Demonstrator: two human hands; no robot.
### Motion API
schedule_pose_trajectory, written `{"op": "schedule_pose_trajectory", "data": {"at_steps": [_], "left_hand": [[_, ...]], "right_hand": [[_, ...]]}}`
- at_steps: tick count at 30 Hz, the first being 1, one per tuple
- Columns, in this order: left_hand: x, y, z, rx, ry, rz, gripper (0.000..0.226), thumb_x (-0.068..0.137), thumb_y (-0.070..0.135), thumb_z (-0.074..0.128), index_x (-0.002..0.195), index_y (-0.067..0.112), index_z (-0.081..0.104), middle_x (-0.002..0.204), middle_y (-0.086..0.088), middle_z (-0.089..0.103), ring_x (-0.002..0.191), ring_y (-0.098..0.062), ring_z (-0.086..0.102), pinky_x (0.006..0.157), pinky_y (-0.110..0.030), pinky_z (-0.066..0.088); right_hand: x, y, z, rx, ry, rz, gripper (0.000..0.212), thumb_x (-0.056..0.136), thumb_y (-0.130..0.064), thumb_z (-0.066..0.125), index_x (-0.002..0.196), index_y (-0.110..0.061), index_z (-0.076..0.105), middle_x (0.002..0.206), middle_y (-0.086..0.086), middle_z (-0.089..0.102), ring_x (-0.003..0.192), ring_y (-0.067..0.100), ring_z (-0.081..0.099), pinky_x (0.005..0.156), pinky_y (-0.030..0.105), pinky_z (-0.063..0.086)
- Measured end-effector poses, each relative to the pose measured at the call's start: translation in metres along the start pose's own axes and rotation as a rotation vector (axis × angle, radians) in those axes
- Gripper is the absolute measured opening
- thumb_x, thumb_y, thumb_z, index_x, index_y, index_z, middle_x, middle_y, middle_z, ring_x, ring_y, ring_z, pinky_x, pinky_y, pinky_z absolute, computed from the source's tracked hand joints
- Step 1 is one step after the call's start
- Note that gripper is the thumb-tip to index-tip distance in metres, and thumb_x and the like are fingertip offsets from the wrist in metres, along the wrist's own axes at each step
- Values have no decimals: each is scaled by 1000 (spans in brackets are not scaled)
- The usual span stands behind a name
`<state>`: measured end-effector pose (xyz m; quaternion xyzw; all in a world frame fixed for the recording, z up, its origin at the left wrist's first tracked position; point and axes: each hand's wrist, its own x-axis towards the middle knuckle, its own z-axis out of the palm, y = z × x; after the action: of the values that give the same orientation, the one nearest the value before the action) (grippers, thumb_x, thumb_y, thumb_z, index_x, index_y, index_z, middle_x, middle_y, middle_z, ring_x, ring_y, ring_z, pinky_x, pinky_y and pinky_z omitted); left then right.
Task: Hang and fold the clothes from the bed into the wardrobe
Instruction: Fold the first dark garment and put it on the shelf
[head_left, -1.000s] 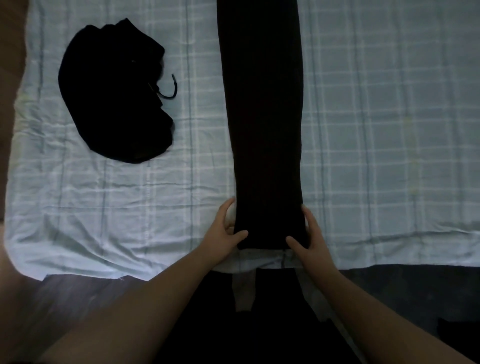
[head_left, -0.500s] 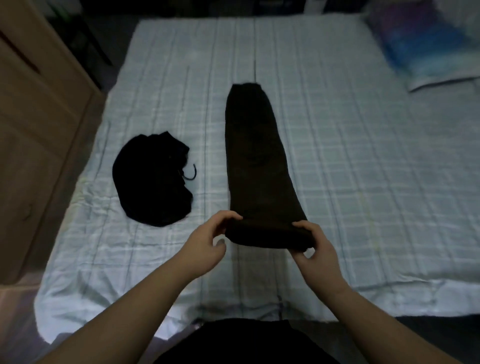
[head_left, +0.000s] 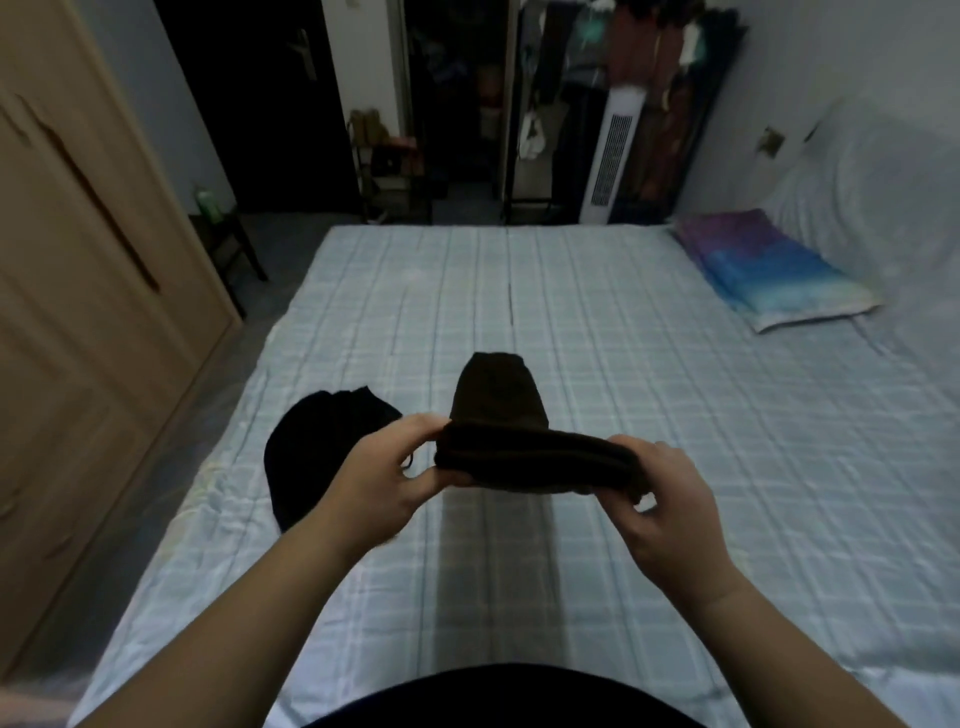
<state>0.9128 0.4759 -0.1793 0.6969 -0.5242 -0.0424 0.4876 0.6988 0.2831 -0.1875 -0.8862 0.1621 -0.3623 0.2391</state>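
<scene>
A long dark brown garment (head_left: 498, 400) lies lengthwise on the bed (head_left: 675, 415), its far end flat on the sheet. Its near end is raised off the bed and doubled toward the far end. My left hand (head_left: 384, 478) pinches the left corner of that raised end. My right hand (head_left: 660, 499) grips the right corner. A crumpled black garment (head_left: 317, 447) with a drawstring rests on the sheet to the left, partly hidden behind my left hand.
A beige wardrobe (head_left: 78, 312) with closed doors stands along the bed's left side. A colourful pillow (head_left: 769, 270) lies at the right. Beyond the bed are a white tower fan (head_left: 613, 156), hanging clothes and a small dark table with a green bottle (head_left: 208, 200).
Both hands have lifted the near end of the brown garment off the sheet and carried it toward the far end, shortening the flat part. My view has tilted up to show the room.
</scene>
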Motion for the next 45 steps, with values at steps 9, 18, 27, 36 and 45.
{"op": "schedule_pose_trajectory", "data": {"at_steps": [9, 18, 27, 36, 45], "left_hand": [[-17, 38, -43, -9, 45, 62, 62, 68, 13, 81, 115, 49, 61, 104, 23, 67, 94, -5, 68, 83, -11, 47], [-17, 37, -46, -217, -2, -111, 48, 66, 31, 79, 108, 47, 63, 102, 10, 70, 94, -9, 69, 80, -13, 51], [22, -12, -9, -215, 39, -388, 49, 63, 28, 90, 106, 34, 66, 100, 8, 72, 94, -17, 70, 83, -27, 56], [120, -93, 37, -190, 43, -545, 34, 79, 11, 79, 102, 33, 68, 100, 12, 72, 98, -9, 69, 90, -37, 55], [169, -239, 120, -276, 132, -737, 42, 84, 7, 75, 115, 30, 57, 96, 6, 72, 84, -8, 69, 69, -20, 55]], "right_hand": [[-6, -47, -19, 243, -66, -17, 49, 86, -29, 59, 134, -29, 49, 122, -36, 57, 108, -8, 60, 89, 8, 45], [0, -56, -13, 349, -77, -8, 43, 85, -21, 58, 127, -26, 49, 119, -33, 56, 103, -6, 60, 86, 7, 44], [39, 5, 15, 395, -169, 201, 45, 84, -28, 65, 125, -39, 50, 119, -29, 59, 107, 0, 63, 87, 12, 48], [112, 97, 84, 516, -170, 488, 40, 88, -7, 69, 112, -37, 55, 105, -20, 69, 100, 4, 67, 82, 13, 50], [142, 215, 216, 581, -95, 755, 53, 95, -11, 61, 137, -39, 43, 110, -16, 67, 105, 0, 65, 86, 17, 51]]}}
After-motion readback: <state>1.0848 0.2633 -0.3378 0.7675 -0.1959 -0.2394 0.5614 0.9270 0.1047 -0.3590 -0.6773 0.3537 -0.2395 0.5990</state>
